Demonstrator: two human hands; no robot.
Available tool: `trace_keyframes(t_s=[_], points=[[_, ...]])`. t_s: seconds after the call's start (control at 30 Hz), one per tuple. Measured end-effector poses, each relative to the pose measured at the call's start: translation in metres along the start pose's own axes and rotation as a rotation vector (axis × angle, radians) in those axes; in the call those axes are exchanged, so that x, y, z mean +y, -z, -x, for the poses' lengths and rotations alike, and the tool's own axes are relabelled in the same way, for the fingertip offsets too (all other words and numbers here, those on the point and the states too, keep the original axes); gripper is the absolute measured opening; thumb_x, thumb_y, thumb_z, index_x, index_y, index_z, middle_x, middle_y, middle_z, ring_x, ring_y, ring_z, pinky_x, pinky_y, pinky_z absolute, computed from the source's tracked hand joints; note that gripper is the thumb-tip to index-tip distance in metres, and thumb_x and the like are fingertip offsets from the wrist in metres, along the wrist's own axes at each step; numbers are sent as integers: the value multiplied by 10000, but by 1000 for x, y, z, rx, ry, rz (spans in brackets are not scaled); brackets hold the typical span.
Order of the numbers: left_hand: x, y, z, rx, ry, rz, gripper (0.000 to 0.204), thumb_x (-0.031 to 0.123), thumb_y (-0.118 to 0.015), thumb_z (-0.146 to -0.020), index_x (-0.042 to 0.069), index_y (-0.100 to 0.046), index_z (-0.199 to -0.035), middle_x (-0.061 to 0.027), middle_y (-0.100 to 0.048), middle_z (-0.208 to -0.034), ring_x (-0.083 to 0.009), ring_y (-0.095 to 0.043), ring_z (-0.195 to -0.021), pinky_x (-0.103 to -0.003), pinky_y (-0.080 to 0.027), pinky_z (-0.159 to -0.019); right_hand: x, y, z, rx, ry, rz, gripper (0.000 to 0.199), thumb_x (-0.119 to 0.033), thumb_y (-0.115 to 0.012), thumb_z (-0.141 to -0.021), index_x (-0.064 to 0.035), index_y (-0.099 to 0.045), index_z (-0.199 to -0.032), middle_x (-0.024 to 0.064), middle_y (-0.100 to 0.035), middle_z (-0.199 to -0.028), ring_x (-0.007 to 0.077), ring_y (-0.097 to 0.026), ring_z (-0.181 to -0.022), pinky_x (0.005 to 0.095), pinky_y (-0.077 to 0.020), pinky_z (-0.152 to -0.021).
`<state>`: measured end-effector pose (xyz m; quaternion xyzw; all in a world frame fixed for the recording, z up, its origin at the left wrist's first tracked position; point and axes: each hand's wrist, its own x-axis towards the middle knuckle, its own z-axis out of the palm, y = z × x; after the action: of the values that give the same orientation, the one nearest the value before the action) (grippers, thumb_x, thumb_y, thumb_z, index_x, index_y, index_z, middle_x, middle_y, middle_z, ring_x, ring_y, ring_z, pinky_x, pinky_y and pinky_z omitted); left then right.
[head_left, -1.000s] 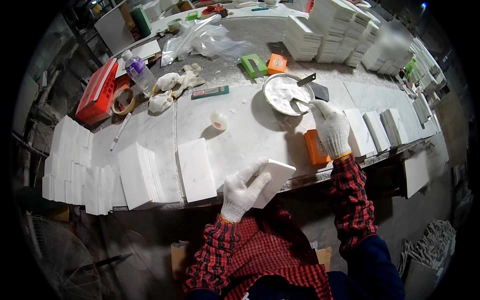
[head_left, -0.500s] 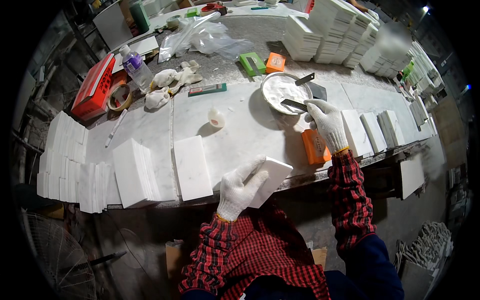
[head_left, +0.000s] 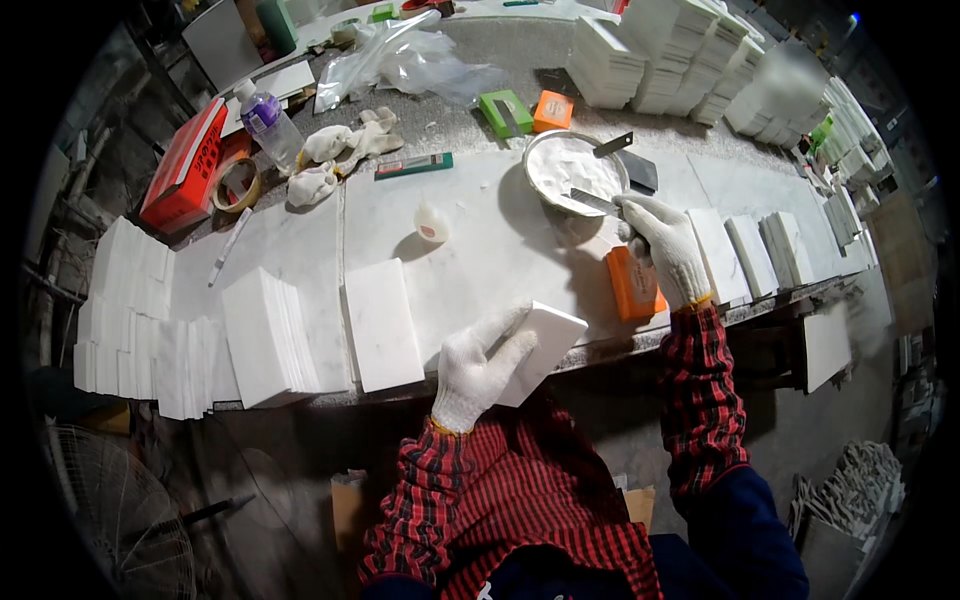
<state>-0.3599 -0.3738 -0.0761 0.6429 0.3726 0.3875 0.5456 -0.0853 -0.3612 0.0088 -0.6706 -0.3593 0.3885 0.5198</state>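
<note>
My left hand point(head_left: 472, 372), in a white knit glove, grips a white stone tile point(head_left: 546, 348), tilted at the front edge of the table. My gloved right hand point(head_left: 660, 240) is closed on a putty knife point(head_left: 596, 203), a flat metal blade whose tip reaches over the near rim of a round bowl point(head_left: 529, 182). White paste point(head_left: 572, 170) fills much of the bowl. A second metal blade point(head_left: 614, 145) rests on its far right rim. Below my right hand stands an orange box point(head_left: 634, 284). A single white tile point(head_left: 385, 325) lies flat left of my left hand.
Stacked white tiles point(head_left: 265, 335) line the left front, with more tiles point(head_left: 745, 258) at the right and tall stacks point(head_left: 605, 65) behind. A small white bottle point(head_left: 431, 223) stands mid-table. Farther back are used gloves point(head_left: 330, 160), a plastic bottle point(head_left: 268, 122) and clear plastic sheeting point(head_left: 410, 60).
The putty knife's blade has turned and now catches the light at the bowl's near rim. My right hand has shifted slightly; my left still grips the tile.
</note>
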Motion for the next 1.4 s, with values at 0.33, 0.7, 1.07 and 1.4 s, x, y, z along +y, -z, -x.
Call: trace_keyframes(t_s=[0.33, 0.7, 1.07, 1.4], points=[[3, 1, 1, -4, -16, 3, 467, 12, -769, -863, -54, -638, -1306, -192, -708, -1220, -198, -679, -1110, -307, -537, -978, -6, -6, 87, -91, -89, -6, 310, -208, -576, -1011, 23, -700, -1174, -18, -629, -754, 13, -502, -584, 166, -370, -514], [0, 1, 0, 24, -83, -18, 409, 81, -771, -876, -37, -679, -1257, -178, -731, -1181, -205, -702, -1080, -312, -543, -953, -8, -15, 106, -106, -79, 31, 265, -162, -578, -1017, 33, -707, -1141, 8, -614, -712, 35, -501, -546, 191, -393, -491], [9, 2, 1, 34, -68, -80, 411, 67, -787, -864, -42, -684, -1247, -170, -730, -1193, -190, -695, -1086, -312, -546, -960, -3, -18, 107, -110, -7, 137, 241, -137, -584, -1012, 15, -718, -1143, 10, -630, -706, 40, -534, -564, 199, -426, -509], [2, -1, 1, 58, -84, -49, 405, 125, -776, -867, -12, -696, -1239, -192, -739, -1149, -246, -731, -1045, -321, -562, -907, 1, -19, 111, -91, 39, 174, 231, -137, -609, -1014, -5, -720, -1168, 24, -666, -732, 44, -576, -595, 199, -466, -531]])
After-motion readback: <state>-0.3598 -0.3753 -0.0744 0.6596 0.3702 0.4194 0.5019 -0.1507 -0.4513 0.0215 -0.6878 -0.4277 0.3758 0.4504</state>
